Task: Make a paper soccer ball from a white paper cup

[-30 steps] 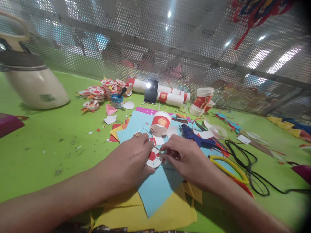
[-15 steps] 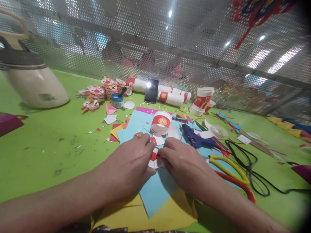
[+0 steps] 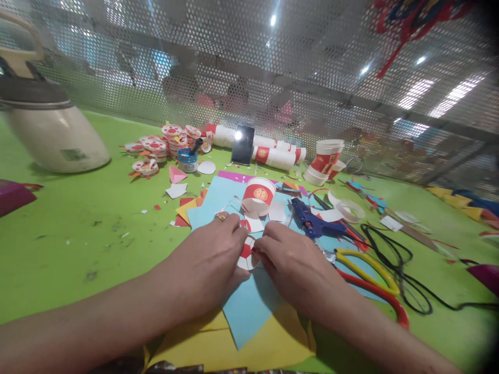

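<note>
A small white paper disc (image 3: 245,259) with a red centre and dark lines lies between my hands over light blue paper (image 3: 249,311). My left hand (image 3: 214,254) holds its left edge, fingers closed, with a ring on one finger. On the right side, the fingertips of my right hand (image 3: 286,259) are pinched at the disc's edge. Just beyond my fingers are a cut red and white paper cup (image 3: 259,196) and a white cup piece (image 3: 253,223). What lies under my fingertips is hidden.
Right of my hands are a blue glue gun (image 3: 317,221), yellow and red-handled scissors (image 3: 370,270) and a black cable (image 3: 401,275). Farther back stand a blue jar (image 3: 187,161), a phone (image 3: 243,145), stacked discs (image 3: 154,148) and cups (image 3: 325,158). A kettle (image 3: 58,130) is at left.
</note>
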Available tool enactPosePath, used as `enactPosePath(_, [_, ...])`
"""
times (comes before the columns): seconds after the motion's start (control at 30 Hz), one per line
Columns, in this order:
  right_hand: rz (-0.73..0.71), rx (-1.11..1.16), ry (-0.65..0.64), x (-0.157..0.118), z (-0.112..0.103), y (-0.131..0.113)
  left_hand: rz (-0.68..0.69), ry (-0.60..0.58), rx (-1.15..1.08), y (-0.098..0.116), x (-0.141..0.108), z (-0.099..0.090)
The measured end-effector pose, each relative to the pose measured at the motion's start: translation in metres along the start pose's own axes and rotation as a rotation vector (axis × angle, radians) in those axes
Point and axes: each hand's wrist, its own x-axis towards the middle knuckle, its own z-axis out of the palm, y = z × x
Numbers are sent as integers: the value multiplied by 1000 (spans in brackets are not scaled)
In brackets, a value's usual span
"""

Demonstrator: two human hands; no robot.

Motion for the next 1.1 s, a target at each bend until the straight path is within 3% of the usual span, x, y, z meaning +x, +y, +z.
enactPosePath(0.47, [31,52,-1,1,3,1,-2,10,3,0,0,1])
enactPosePath(0.77, [20,135,28,-4,-4,3,-35,-41,-2,1,1,-3])
enactPosePath(1.1, [23,210,-23,-4,-8,9,-25,-32,-20,-3,2,-1])
